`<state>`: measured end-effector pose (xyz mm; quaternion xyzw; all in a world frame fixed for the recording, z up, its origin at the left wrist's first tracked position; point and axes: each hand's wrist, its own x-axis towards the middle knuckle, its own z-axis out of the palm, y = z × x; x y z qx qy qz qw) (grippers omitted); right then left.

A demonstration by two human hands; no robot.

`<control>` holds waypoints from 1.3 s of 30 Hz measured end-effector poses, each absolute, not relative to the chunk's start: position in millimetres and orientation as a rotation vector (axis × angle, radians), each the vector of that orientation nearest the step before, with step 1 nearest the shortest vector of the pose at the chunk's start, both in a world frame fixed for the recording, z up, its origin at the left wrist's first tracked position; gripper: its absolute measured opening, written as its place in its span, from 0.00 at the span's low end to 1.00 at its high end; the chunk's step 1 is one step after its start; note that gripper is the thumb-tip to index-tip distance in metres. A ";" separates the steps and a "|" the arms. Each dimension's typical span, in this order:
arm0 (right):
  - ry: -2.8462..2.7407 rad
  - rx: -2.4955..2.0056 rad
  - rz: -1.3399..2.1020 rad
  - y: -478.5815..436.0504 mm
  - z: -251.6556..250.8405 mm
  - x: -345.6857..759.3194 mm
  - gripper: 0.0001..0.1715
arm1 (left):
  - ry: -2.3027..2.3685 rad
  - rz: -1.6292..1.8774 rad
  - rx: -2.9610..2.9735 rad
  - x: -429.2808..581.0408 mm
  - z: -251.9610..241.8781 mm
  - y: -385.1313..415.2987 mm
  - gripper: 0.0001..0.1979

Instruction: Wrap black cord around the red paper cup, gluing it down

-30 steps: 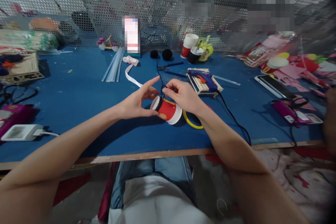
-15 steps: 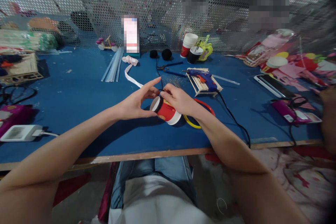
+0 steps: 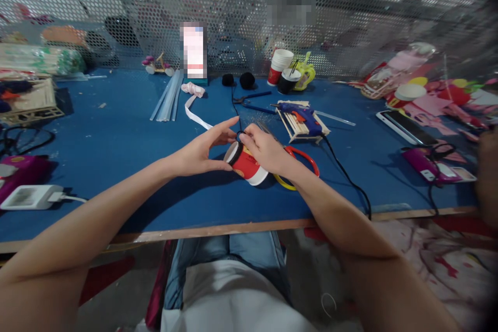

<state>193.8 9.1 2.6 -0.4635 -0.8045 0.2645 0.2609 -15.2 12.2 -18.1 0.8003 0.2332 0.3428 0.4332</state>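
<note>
A red and white paper cup [image 3: 251, 167] lies tilted over the blue table, its mouth facing left. Black yarn [image 3: 235, 153] is wound round the cup just below the rim. My left hand [image 3: 198, 151] holds the rim end between its thumb and fingers, with the index finger stretched out. Against the cup's upper side, my right hand [image 3: 264, 148] pinches the black yarn near the rim. From there a strand runs back toward two black yarn balls [image 3: 247, 81]. Scissors with red and yellow handles [image 3: 301, 161] lie partly hidden behind my right wrist.
Behind my hands are pliers [image 3: 257, 102], a blue glue gun [image 3: 301, 116] on a stick rack, clear glue sticks [image 3: 167, 98], white ribbon [image 3: 194, 114] and stacked paper cups [image 3: 280, 65]. A phone [image 3: 406, 127] lies at right. Metal mesh [image 3: 233, 10] stands along the back.
My right fingertips have shifted slightly at the cup's rim, and a small loop of black yarn shows more plainly above it. The cup has barely moved.
</note>
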 end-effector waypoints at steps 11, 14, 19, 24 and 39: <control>-2.210 -1.414 0.490 -6.5 7.1 182.6 0.10 | 0.823 0.777 1.795 -3.5 -18.1 0.5 0.49; -2.246 -1.484 0.400 -11.7 7.2 176.4 0.10 | 0.892 0.814 1.728 1.6 -17.1 -4.6 0.46; -2.275 -1.582 0.268 -16.1 6.5 168.2 0.09 | 0.947 0.828 1.743 7.8 -18.4 -10.8 0.51; -2.293 -1.575 0.236 -17.8 9.1 167.6 0.09 | 0.945 0.840 1.787 8.5 -22.0 -10.6 0.54; -2.276 -1.369 0.285 -9.6 5.9 178.0 0.09 | 0.756 0.926 1.965 4.3 -27.1 -3.8 0.52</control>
